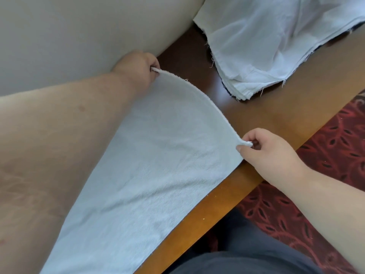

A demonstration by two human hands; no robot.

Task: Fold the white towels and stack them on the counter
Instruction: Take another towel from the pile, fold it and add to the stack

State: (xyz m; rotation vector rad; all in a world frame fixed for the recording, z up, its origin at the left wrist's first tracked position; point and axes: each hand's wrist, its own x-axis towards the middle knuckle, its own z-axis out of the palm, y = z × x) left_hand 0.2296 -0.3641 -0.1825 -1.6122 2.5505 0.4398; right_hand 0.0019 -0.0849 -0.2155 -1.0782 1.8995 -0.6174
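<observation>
A white towel point(158, 165) lies stretched across the brown wooden counter point(266, 113) and runs toward the lower left. My left hand point(138, 68) pinches its far corner beside the wall. My right hand point(264, 149) pinches the near corner close to the counter's front edge. The towel's edge curves in an arc between the two hands. My left forearm covers the towel's left side. A stack of white cloths point(276, 42) sits on the counter at the upper right, its top layer rumpled.
A cream wall point(79, 32) borders the counter on the left. The counter's front edge point(197, 224) runs diagonally, with red patterned carpet point(325, 165) below it. Dark trousers point(246, 254) show at the bottom.
</observation>
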